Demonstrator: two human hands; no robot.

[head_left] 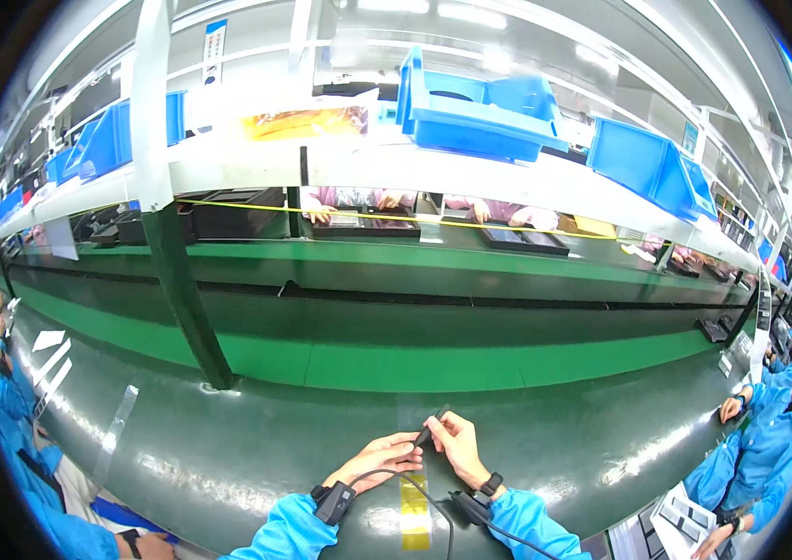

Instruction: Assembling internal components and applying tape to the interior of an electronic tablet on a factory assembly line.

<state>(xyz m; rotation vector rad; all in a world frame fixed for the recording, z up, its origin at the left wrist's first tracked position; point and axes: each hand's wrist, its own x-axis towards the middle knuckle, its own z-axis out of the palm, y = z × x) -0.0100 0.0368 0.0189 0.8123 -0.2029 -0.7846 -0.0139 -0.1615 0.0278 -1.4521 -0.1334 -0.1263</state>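
1 blk rod (430,427) held btwn both hands (385,457) (458,446)

Gleams smooth and glossy on the dark green workbench (592,420), streaked with light both sides of the yellow tape strip (414,538). Looks thin and shiny on the strip itself. Seems dark matt plastic on the pen-like tool (423,436) just above it, rubbery on the black cable (450,536) crossing the strip. Shows as creased cloth on the blue sleeves (289,530) to either side. High above the strip, looks like smooth plastic on the blue bin (480,129) and glossy film on the orange packet (307,123).
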